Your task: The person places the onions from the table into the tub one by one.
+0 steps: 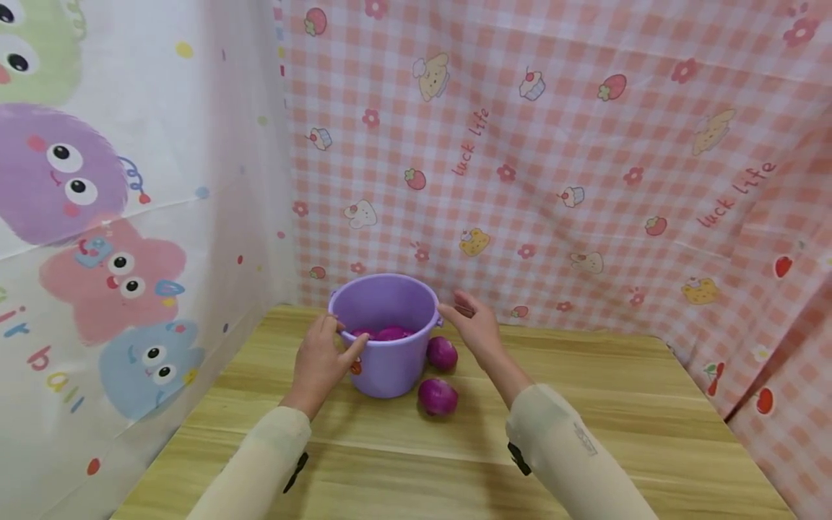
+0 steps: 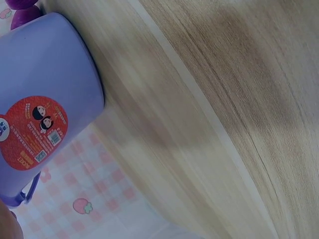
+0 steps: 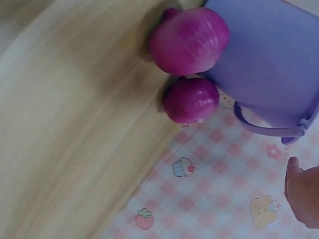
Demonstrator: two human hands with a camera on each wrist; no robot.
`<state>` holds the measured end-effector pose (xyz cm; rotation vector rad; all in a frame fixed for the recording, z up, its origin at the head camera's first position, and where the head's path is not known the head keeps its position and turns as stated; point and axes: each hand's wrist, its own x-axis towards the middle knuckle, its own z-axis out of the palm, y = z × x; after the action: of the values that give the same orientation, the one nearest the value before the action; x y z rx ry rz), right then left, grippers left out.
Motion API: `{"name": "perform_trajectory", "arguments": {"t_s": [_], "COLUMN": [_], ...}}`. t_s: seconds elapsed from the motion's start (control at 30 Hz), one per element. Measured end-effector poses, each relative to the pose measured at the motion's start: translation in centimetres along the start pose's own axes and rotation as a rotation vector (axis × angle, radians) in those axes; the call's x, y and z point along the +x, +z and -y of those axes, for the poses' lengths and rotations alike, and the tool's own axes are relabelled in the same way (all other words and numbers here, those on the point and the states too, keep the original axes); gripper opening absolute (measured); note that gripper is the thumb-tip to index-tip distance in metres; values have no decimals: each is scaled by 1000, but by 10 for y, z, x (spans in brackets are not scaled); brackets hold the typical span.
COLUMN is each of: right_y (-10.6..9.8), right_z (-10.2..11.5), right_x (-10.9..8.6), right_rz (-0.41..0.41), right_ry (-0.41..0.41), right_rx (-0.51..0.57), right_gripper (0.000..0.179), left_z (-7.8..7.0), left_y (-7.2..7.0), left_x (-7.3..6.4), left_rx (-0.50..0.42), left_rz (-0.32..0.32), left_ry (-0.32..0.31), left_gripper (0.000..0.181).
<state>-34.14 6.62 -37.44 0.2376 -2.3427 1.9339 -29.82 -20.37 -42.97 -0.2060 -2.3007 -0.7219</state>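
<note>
A purple plastic bucket (image 1: pixel 390 368) stands upright on the table with several purple onions (image 1: pixel 392 333) inside. My left hand (image 1: pixel 321 361) is at its near left rim, holding the edge with the thumb in front and the fingers at the side. The right hand (image 1: pixel 477 328) is beside the right rim, fingers loosely extended and nothing held; a small gap from the bucket shows in the right wrist view. Two onions lie on the table right of the bucket, a nearer onion (image 1: pixel 438 397) and a farther onion (image 1: pixel 442 354). The bucket's handle (image 3: pixel 264 130) hangs down.
The wood-grain table (image 1: pixel 585 426) reaches a pink checked cloth (image 1: pixel 559 166) behind and at the right. At the left hangs a white cloth (image 1: pixel 214 108) with cartoon figures. A red round sticker (image 2: pixel 35 132) is on the bucket's side.
</note>
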Motion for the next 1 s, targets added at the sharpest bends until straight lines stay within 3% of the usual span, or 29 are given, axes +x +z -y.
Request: {"name": "perform_trajectory", "arguments": {"t_s": [0.23, 0.6, 1.0], "right_y": [-10, -25, -7], "right_z": [-21, -63, -91], "right_x": [-9, -27, -43], "right_rz": [1, -44, 20], "right_ry": [73, 158, 252], "right_rx": [19, -51, -80], "right_gripper": [66, 66, 73], "left_z": [-1, -1, -1], "left_y": [-1, 1, 0], "left_x": [0, 1, 0], "left_rx": [1, 3, -4], "left_rz": [-2, -9, 16], "left_ry": [0, 9, 2], "left_gripper": [42, 42, 42]}}
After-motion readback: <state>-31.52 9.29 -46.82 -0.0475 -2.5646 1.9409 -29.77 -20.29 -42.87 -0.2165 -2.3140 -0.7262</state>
